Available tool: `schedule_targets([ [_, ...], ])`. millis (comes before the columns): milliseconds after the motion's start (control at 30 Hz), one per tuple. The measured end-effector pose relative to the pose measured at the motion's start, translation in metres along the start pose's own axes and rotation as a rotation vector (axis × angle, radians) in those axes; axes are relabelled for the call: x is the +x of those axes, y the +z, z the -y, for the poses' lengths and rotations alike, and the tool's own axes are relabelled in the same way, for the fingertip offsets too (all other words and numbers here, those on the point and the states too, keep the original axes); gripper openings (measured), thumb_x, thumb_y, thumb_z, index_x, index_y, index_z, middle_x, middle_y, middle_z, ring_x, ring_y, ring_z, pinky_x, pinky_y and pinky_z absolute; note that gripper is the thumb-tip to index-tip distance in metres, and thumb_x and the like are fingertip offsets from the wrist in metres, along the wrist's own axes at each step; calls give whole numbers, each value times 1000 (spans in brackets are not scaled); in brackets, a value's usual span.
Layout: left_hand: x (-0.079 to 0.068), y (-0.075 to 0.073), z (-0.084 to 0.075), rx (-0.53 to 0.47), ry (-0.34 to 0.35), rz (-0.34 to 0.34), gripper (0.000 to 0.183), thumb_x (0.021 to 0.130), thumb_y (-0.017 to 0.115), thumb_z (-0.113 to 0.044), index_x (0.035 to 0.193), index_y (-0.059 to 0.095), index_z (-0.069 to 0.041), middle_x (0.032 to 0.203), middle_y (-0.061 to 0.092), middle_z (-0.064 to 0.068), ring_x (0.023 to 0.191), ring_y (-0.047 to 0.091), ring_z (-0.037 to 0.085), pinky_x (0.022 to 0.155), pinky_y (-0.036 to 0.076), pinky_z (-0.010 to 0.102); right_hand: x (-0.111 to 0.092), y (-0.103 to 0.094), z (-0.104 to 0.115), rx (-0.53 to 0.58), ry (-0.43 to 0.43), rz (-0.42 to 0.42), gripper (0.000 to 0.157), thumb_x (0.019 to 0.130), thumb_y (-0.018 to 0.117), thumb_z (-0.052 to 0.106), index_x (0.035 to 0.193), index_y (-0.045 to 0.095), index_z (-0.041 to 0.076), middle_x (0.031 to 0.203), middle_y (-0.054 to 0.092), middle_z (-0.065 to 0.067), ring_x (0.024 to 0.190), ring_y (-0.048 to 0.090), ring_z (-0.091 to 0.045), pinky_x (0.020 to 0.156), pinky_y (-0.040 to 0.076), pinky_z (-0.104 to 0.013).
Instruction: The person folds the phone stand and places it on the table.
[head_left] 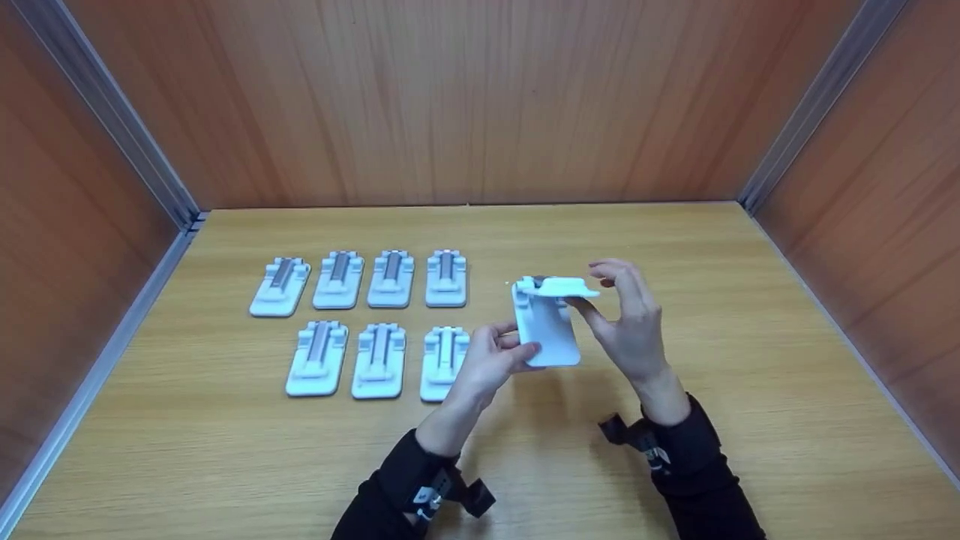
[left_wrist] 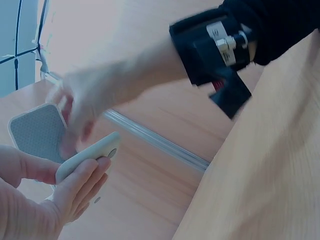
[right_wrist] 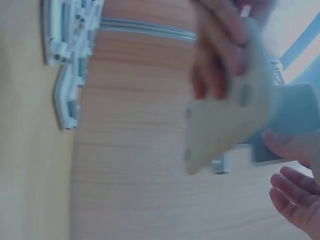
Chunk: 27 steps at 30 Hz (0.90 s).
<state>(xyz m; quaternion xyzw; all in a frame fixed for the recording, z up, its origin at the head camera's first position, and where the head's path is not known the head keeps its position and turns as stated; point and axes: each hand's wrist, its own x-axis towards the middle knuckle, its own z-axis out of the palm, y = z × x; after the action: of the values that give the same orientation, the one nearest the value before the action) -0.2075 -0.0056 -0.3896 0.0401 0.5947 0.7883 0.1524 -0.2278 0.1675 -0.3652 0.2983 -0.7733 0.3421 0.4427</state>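
Observation:
A white folding phone stand is held up off the table, its upper plate swung out from the base. My left hand grips the base by its lower left edge, thumb on the near face and fingers behind. My right hand is at the upper plate; its thumb touches the underside while the other fingers stand apart from it. In the left wrist view the plate shows a grey textured pad. Round feet dot the underside of the base in the right wrist view, where motion blurs it.
Several more folded phone stands lie in two rows on the wooden table, left of the hands. The left forearm partly covers the nearest one. Wooden panels with metal edge strips enclose the table at the back and sides.

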Motion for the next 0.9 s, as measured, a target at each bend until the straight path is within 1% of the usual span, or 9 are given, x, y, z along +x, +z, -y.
schedule_targets([
  [100, 0, -1, -1, 3, -14, -4, 44, 82, 54, 8, 123, 38, 15, 107, 56, 27, 98, 57, 33, 75, 52, 34, 2, -6, 8, 22, -43, -21, 38, 62, 75, -8, 97, 60, -3, 94, 58, -13, 85, 56, -23, 77, 46, -19],
  [200, 0, -1, -1, 9, -22, -9, 45, 82, 55, 7, 123, 39, 14, 108, 57, 26, 98, 57, 32, 75, 52, 34, 2, -6, 13, 32, -87, -29, 33, 64, 72, -11, 94, 65, 0, 87, 58, -12, 78, 56, -21, 75, 47, -16],
  [267, 0, -1, -1, 12, -26, -12, 45, 82, 55, 8, 123, 39, 14, 108, 57, 26, 98, 57, 32, 75, 53, 34, 1, -5, 15, 28, -107, -45, 27, 67, 70, -11, 90, 67, 1, 81, 57, -11, 72, 54, -19, 68, 46, -14],
  [400, 0, -1, -2, 15, -24, -16, 45, 82, 55, 7, 124, 39, 13, 109, 56, 26, 98, 57, 33, 74, 53, 34, -1, 0, 17, 47, -118, -101, 18, 70, 67, -11, 83, 68, 1, 71, 53, -8, 64, 48, -17, 56, 41, -15],
  [533, 0, -3, -1, 1, 21, -12, 44, 82, 53, 8, 123, 38, 16, 109, 55, 29, 99, 56, 34, 73, 53, 35, -5, 7, 17, 69, -141, -125, 21, 67, 65, -16, 79, 68, 1, 66, 50, -7, 59, 43, -16, 51, 36, -17],
  [633, 1, -5, -2, -5, 56, -10, 43, 82, 52, 9, 122, 38, 17, 108, 55, 30, 98, 56, 35, 72, 53, 35, -8, 11, 18, 86, -158, -131, 25, 65, 63, -20, 78, 68, 1, 65, 51, -6, 58, 43, -16, 50, 35, -17],
  [733, 1, -7, -4, -9, 55, -20, 42, 83, 52, 9, 122, 38, 16, 109, 55, 29, 98, 56, 34, 73, 53, 35, -10, 15, 19, 97, -172, -129, 27, 64, 60, -21, 77, 68, 1, 64, 51, -6, 58, 42, -16, 49, 35, -18],
  [900, 0, -11, -8, -13, 49, -22, 41, 84, 51, 8, 123, 39, 14, 109, 55, 28, 98, 57, 33, 73, 53, 34, -13, 19, 19, 105, -204, -106, 25, 64, 59, -19, 76, 68, 1, 64, 49, -5, 59, 40, -16, 48, 33, -19],
])
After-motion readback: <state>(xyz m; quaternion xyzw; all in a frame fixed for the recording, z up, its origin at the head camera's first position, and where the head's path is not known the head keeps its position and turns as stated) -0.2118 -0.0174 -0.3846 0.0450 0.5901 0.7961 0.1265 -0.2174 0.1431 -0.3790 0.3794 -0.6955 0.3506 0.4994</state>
